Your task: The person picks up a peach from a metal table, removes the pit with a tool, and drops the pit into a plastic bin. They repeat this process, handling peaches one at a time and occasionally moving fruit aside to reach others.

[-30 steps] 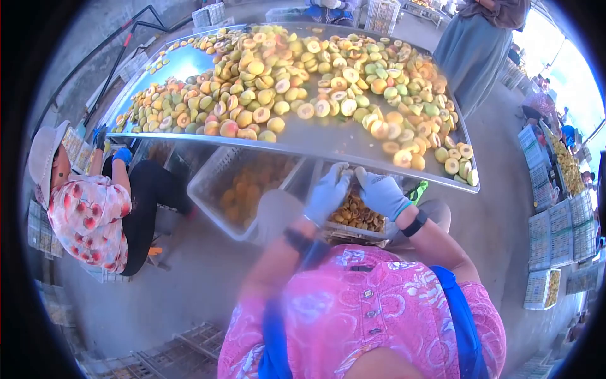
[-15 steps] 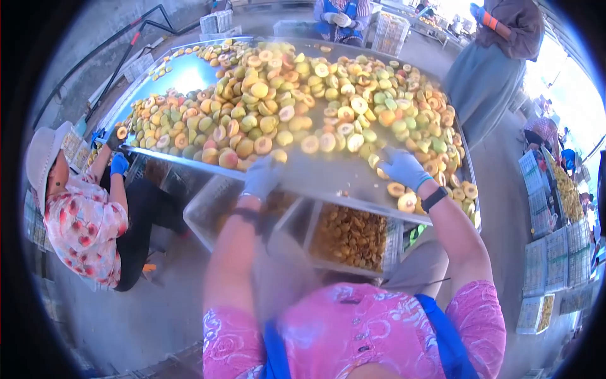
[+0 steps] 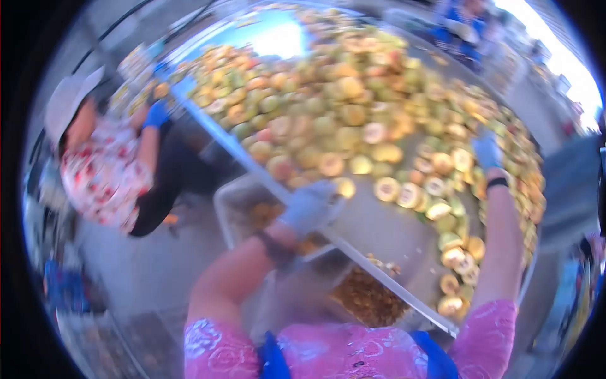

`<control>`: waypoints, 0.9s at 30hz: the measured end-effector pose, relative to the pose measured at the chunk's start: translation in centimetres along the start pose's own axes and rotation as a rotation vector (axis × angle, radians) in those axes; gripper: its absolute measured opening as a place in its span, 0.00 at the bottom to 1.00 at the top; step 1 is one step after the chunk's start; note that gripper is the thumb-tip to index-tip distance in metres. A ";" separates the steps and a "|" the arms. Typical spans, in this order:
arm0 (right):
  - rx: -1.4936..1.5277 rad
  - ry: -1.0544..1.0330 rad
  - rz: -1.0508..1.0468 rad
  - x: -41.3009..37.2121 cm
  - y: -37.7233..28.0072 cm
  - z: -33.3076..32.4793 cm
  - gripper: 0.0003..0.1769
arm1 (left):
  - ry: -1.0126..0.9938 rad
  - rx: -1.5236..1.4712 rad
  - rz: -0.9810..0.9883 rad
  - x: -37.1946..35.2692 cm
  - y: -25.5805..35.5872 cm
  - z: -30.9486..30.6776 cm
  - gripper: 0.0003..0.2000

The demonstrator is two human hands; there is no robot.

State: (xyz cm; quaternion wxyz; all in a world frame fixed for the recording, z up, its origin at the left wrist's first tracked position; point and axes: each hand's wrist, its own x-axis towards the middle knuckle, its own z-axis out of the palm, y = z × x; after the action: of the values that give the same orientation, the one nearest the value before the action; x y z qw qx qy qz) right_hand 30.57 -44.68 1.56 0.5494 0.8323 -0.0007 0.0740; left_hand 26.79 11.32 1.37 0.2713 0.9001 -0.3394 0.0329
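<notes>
A metal table (image 3: 379, 224) carries a thick layer of halved yellow and green stone fruit (image 3: 353, 114), like peaches or apricots, many cut face up. My left hand (image 3: 309, 205), in a pale blue glove, is over the table's near rim beside a fruit half (image 3: 344, 187). Its fingers are blurred, so whether it grips anything does not show. Further out on the right, my right hand (image 3: 487, 151), gloved too, reaches in among the fruit. Motion smears its fingers, and what they touch cannot be made out.
Below the rim stand a crate of brown pieces (image 3: 372, 297) and a white bin (image 3: 230, 208). On the left sits a co-worker (image 3: 107, 164) in a hat and blue gloves. Another person (image 3: 461, 31) is across the table; grey clothing (image 3: 571, 189) shows at right.
My view has turned, tilting the table. My right hand has reached farther out over the fruit. My left hand remains near the rim, now beside a fruit half.
</notes>
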 end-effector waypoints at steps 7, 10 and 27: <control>0.954 -0.037 0.539 8.1 -1.6 10.7 0.30 | -0.054 -0.014 -0.099 0.6 0.9 -0.6 0.09; 0.576 0.093 0.394 9.0 -4.5 14.9 0.28 | -0.111 0.013 -0.132 0.8 1.5 -1.6 0.09; 0.953 0.028 0.584 11.4 -2.8 17.1 0.27 | -0.151 0.033 -0.138 0.9 2.1 -1.5 0.08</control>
State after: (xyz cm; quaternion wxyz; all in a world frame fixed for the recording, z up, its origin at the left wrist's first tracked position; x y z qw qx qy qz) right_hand 44.15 -58.26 -6.18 0.0688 0.9528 -0.1905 0.2263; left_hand 26.37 10.22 3.84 0.2320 0.9256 -0.2953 -0.0482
